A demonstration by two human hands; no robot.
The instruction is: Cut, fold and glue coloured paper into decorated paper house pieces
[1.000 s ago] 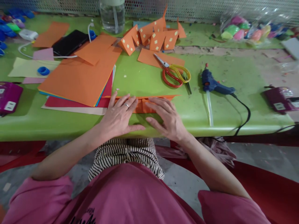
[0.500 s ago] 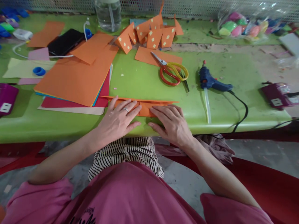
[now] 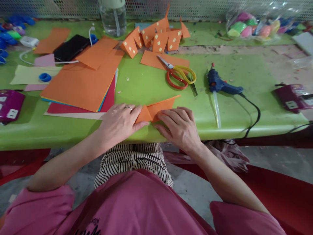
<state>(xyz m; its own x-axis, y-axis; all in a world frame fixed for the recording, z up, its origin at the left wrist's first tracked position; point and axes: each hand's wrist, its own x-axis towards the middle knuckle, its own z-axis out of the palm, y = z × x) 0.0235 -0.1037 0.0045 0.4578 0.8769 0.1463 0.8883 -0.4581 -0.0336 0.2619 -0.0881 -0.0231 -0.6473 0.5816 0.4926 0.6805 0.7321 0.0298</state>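
Note:
A folded piece of orange paper (image 3: pixel 163 105) lies at the front edge of the green table, bent near its middle, with its right end angled upward. My left hand (image 3: pixel 118 121) is closed round its left end, fingers over the top and thumb along the near edge; a ring shows on one finger. With bent fingers, my right hand (image 3: pixel 180 125) grips the near edge of the right part, the thumb close below. The fingers cover both the left end and part of the lower edge.
Left of my hands lies a stack of coloured paper (image 3: pixel 80 85). Scissors (image 3: pixel 181 76) and a blue glue gun (image 3: pixel 221 83) with a cord lie to the right. Behind stand a folded orange paper shape with pale squares (image 3: pixel 160 37) and a clear bottle (image 3: pixel 113 21).
The long straight paper strip is now bent at its middle, its right end tilted up. My left hand has closed round the left end and shifted slightly left; the right hand has hardly moved.

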